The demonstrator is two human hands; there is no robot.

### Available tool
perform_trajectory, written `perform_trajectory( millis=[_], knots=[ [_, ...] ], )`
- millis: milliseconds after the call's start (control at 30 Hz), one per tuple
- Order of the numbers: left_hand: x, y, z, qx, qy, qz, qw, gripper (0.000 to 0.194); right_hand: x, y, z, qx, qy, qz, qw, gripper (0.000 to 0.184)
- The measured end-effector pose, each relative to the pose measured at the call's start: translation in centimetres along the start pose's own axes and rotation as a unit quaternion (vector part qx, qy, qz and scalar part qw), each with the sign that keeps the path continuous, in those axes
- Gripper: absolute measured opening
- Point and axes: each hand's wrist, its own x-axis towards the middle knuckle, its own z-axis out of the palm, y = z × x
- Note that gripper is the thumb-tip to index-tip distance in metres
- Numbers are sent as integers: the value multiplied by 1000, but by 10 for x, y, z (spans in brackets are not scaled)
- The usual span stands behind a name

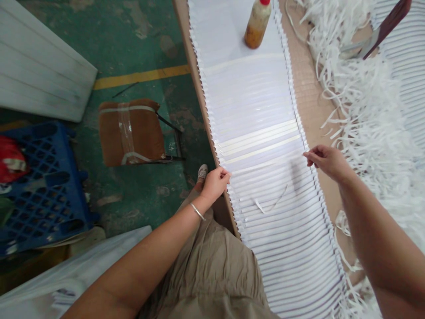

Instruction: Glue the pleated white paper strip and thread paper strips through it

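Note:
A long run of overlapping white strips (265,97) covers the table, their ends forming jagged edges on both sides. My left hand (217,182) is closed in a pinch at the near left edge, a silver bangle on its wrist. Across the run, my right hand (325,160) pinches just above the right edge, casting a shadow on the strips. A thin white strip (259,166) runs between the two pinches; its ends are mostly hidden by my fingers. A small curled scrap (259,206) lies on the strips between my hands.
A red-capped bottle (257,26) of amber liquid stands on the strips. Heaped white trimmings (375,115) lie right, with a dark-handled tool (385,31) among them. On the green floor are a taped brown chair (133,133) and a blue plastic pallet (46,177).

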Motion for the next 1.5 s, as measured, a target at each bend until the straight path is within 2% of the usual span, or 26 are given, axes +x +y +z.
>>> perform_trajectory(
  millis=[133, 300, 500, 733, 1033, 1200, 1500],
  knots=[
    [7, -5, 5, 38, 57, 15, 998, 21, 7, -6, 0, 55, 14, 13, 998, 15],
    [13, -11, 9, 43, 53, 17, 998, 16, 17, 0, 5, 85, 42, 30, 995, 12],
    [15, -15, 12, 56, 83, 35, 994, 16, 23, 6, 10, 95, 64, 31, 993, 11],
    [17, -13, 12, 65, 86, 40, 993, 15, 25, 2, 13, 85, 78, 36, 993, 11],
    [19, -14, 12, 84, 92, 48, 991, 17, 42, 25, 32, 102, 109, 22, 989, 22],
    [20, -17, 13, 86, 88, 47, 991, 17, 52, 31, 43, 56, 156, 12, 986, 23],
    [21, -12, 13, 127, 81, 33, 988, 19, 58, 30, 55, 6, 155, 33, 987, 19]
  ],
)
